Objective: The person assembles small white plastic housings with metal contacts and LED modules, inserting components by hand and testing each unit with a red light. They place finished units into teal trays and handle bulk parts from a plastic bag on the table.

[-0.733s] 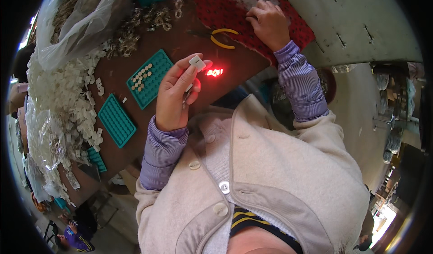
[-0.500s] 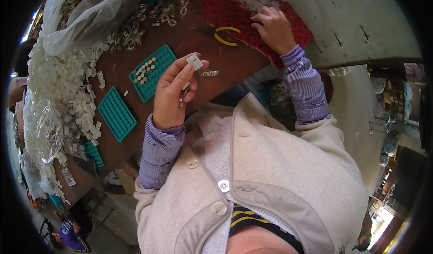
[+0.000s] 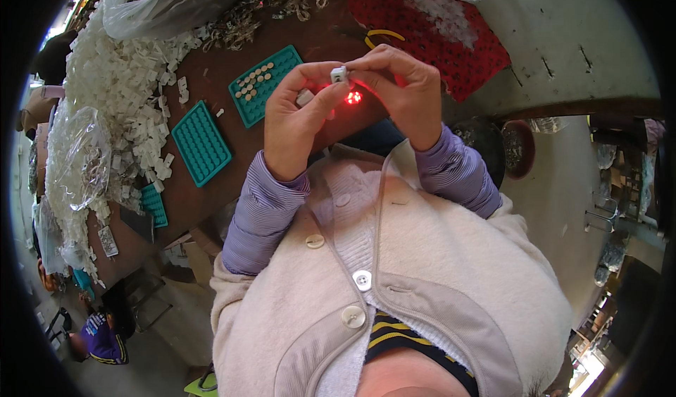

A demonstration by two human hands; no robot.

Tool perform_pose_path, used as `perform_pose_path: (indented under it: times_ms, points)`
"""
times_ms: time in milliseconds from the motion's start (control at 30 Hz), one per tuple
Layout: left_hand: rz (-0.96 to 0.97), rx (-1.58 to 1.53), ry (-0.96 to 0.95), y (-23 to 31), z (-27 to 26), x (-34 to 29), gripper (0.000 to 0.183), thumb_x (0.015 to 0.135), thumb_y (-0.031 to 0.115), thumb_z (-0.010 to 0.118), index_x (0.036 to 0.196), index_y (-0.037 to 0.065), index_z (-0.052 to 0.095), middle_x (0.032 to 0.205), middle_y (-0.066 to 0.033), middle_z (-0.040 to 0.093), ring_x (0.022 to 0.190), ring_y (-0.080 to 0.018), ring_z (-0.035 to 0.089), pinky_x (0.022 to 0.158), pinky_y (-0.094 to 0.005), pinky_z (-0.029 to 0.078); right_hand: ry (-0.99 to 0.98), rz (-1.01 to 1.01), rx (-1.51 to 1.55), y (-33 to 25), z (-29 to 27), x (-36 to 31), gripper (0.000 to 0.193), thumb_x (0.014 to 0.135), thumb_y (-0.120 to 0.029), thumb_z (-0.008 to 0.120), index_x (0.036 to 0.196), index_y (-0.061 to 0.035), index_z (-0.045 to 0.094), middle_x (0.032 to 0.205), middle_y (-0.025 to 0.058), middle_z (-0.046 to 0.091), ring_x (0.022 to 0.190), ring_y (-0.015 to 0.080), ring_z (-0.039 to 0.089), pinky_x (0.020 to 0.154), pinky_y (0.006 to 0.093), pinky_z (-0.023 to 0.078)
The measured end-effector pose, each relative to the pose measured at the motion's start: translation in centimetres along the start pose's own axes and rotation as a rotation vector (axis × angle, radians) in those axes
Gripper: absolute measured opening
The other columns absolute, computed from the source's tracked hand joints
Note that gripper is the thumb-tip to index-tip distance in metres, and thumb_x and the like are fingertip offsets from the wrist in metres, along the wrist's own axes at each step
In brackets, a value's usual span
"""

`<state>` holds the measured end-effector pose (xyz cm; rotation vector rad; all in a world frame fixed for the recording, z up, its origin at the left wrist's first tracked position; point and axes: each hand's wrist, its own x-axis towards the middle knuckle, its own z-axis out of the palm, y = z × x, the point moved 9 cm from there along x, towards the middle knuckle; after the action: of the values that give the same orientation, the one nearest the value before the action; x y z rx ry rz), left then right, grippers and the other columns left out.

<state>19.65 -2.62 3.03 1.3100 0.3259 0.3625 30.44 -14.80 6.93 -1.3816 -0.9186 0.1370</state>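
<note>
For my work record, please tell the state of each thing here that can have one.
Left hand, pinching white piece
Right hand, fingertips at the same piece
Red light, lit
Upper teal tray, partly filled with discs
Red cloth, spread, clear bits on it
Yellow-handled pliers, partly hidden

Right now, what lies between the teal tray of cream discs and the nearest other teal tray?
In the head view, a small white piece lies on the brown tabletop between the disc tray and its neighbour tray; otherwise that gap is bare.
</note>
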Motion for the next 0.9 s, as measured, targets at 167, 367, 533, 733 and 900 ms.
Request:
perform_pose_path:
  times_ms: [167,367,533,733,900]
  points:
    - [-0.087,-0.215,-0.038,-1.5,0.1,-1.2,0.029,0.097,0.013,0.076,0.123,0.005,0.069,0.093,0.0039,0.069,0.066,0.0009,0.049,0.056,-0.0146,0.037,0.071,-0.093,-0.064,-1.1,0.3,-1.6,0.015,0.089,0.004,0.076,0.103,-0.0005,0.08,0.09,0.0068,0.073,0.081,0.0125,0.068,0.069,0.0267,0.055]
    - [-0.013,-0.147,-0.063,-1.4,0.0,-1.2,0.025,0.097,0.013,0.077,0.119,0.006,0.068,0.094,0.0039,0.069,0.067,0.0009,0.049,0.055,-0.0142,0.036,-0.023,0.143,0.288,1.3,1.2,-1.9,0.014,0.095,0.001,0.073,0.107,0.0001,0.078,0.095,0.0055,0.074,0.087,0.0101,0.068,0.079,0.025,0.055]
    - [0.149,0.297,-0.082,0.6,-0.4,-1.6,0.025,0.103,0.014,0.068,0.126,0.003,0.066,0.099,0.0015,0.07,0.071,0.0004,0.051,0.058,-0.0138,0.038,-0.211,0.163,0.246,1.6,1.4,-1.4,0.011,0.096,-0.003,0.072,0.106,0.0006,0.072,0.096,0.0056,0.073,0.09,0.0094,0.067,0.082,0.0249,0.055]
    - [-0.06,-0.085,-0.016,-0.7,-1.7,-1.8,0.037,0.111,0.022,0.054,0.139,-0.001,0.061,0.105,-0.0039,0.072,0.066,-0.0008,0.047,0.054,-0.0162,0.034,-0.142,-0.12,-0.042,-1.0,1.8,-0.3,0.008,0.091,-0.002,0.07,0.096,-0.003,0.065,0.096,0.0074,0.069,0.092,0.0198,0.068,0.084,0.0342,0.053]
    - [-0.108,-0.17,-0.003,-1.9,-2.3,-1.6,0.028,0.108,0.018,0.062,0.129,0.001,0.067,0.093,0.0033,0.069,0.064,0.0016,0.046,0.055,-0.0153,0.034,-0.177,-0.43,-0.366,-3.2,3.7,-0.1,0.014,0.084,-0.002,0.071,0.092,-0.0056,0.059,0.097,0.0092,0.068,0.09,0.0278,0.065,0.084,0.0403,0.05]
